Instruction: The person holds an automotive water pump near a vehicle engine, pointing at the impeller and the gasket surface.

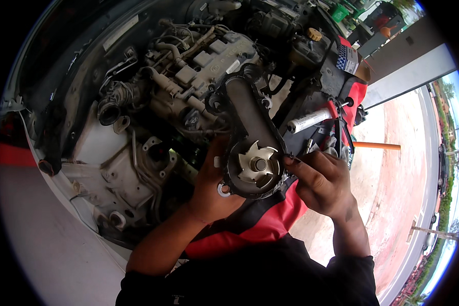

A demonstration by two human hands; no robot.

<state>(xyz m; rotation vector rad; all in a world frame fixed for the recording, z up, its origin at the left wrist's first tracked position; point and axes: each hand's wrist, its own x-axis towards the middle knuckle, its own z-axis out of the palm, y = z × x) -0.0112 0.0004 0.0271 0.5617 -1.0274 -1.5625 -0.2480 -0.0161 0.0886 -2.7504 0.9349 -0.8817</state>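
My left hand (211,186) is closed round the left side of a water pump (250,112), a long dark housing held up over the engine bay. A pale metal impeller (250,164) with curved vanes faces up in its round lower end. Dark material runs along the housing's rim. My right hand (321,178) is closed in a pinch at the right edge of that round end, with thumb and forefinger at the rim. Whatever lies between those fingertips is too small and dark to make out. Part of my left hand is hidden behind the pump.
Behind the pump sits the engine (209,66), with hoses and an open intake duct (109,113) to its left. A white cartridge (308,121) with a red end lies on the red-and-black fender cover (270,219). A patterned box (347,58) stands farther back. An orange rod (376,146) juts out right.
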